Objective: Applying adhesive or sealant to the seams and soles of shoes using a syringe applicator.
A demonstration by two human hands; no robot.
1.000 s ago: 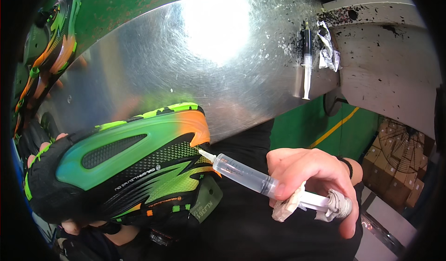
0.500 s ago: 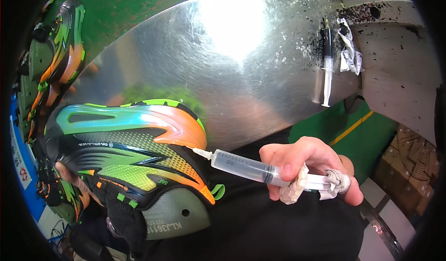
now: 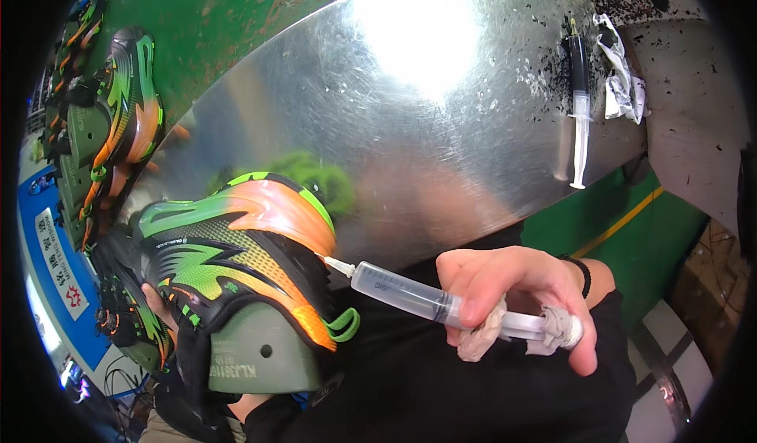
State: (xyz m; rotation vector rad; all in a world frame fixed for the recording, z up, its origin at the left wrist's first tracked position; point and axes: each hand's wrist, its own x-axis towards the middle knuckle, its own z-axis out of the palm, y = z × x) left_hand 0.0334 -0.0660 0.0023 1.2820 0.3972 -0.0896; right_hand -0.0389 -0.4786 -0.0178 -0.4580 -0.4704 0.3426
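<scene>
My right hand (image 3: 512, 289) is closed round a clear syringe (image 3: 402, 291) whose flange and plunger end are wrapped in pale tape. Its needle tip meets the heel side of a sneaker (image 3: 229, 261), where the orange sole joins the upper; whether the needle touches or enters the seam is too small to tell. The shoe lies on its side, black and green with an orange heel, a green pull loop and a dark green shoe last (image 3: 264, 356) inside. My left hand (image 3: 155, 305) grips it from the far left side; most of that hand is hidden behind the shoe.
A scratched metal table (image 3: 315, 119) spreads ahead. On its right lie a second syringe (image 3: 579, 100) with dark liquid and a crumpled white wrapper (image 3: 620, 80). More sneakers (image 3: 130, 112) stand in a row at left, beside a blue panel (image 3: 59, 269). A grey machine body (image 3: 694, 112) borders the right.
The shoe has turned, showing more of its heel. The syringe and right hand have shifted slightly left and down with it. My view has also moved a little.
</scene>
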